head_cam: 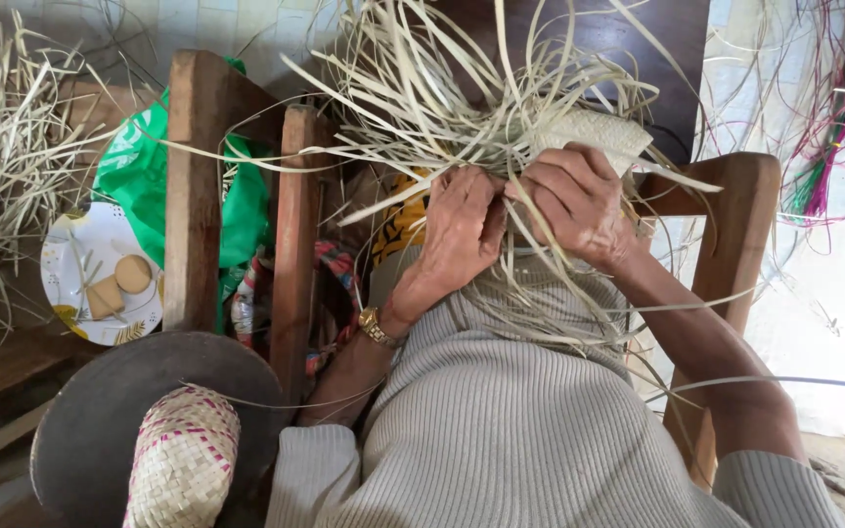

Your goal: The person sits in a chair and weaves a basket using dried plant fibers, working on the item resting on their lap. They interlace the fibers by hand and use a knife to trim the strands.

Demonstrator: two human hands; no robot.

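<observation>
A partly woven piece of pale straw sits above my lap, with many loose strands fanning out from it. My right hand grips the woven part from below. My left hand, a gold watch on its wrist, pinches strands just left of the right hand. Both hands touch each other over my grey ribbed sweater.
A wooden chair arm is at the right, wooden posts at the left. A plate with biscuits lies far left beside a green bag. A woven pink-striped hat rests on a dark round seat. Dyed strands hang at top right.
</observation>
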